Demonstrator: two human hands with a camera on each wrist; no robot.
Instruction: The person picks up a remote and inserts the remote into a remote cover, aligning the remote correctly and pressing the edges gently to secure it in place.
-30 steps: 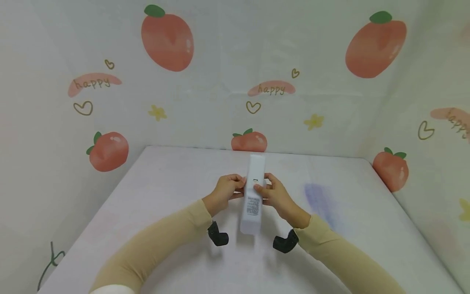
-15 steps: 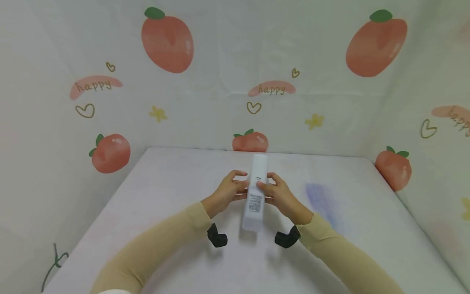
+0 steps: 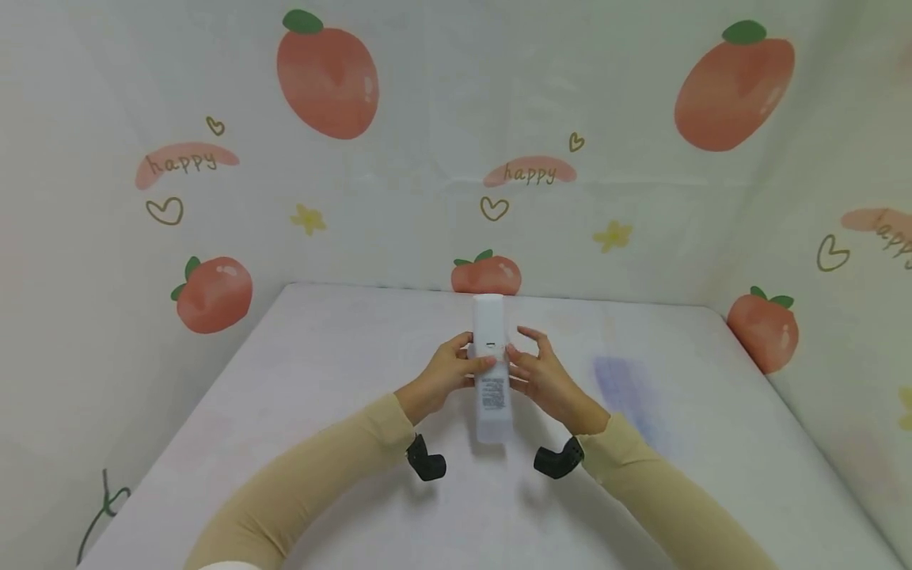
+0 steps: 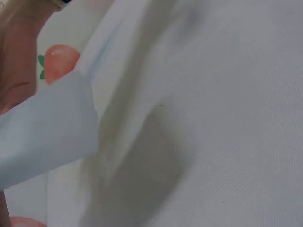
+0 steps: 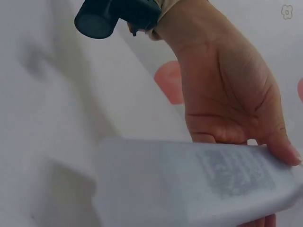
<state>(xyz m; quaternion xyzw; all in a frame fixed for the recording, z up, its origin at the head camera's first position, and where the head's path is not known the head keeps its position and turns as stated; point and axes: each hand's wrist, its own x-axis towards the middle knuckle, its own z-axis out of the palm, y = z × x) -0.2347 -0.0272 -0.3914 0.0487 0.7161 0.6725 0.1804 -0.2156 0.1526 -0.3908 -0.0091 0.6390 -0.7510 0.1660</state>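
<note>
A long white box-shaped case (image 3: 490,324), with a small dark slot and a grey printed label on its face, is held up over the table in the head view. My left hand (image 3: 442,376) grips its left side, thumb laid across the face just above the label. At the opposite edge, my right hand (image 3: 545,380) keeps its thumb and lower fingers against the case, index finger lifted away. The left wrist view catches the case's plain lower end (image 4: 52,127) with my right hand (image 4: 19,66) behind it. My left hand (image 5: 232,90) and the label (image 5: 236,170) show in the right wrist view.
The white tabletop (image 3: 342,340) has a blurry blue-purple patch (image 3: 627,396) on the right. Behind it hangs a white cloth (image 3: 427,103) printed with fruit, hearts and "happy". A black camera (image 3: 425,459) sits at my left wrist, another camera (image 3: 559,459) at my right.
The case has turned slightly upright and its face now points more squarely at me. My left thumb has come onto the face; my right thumb has slid off to the edge, index finger raised.
</note>
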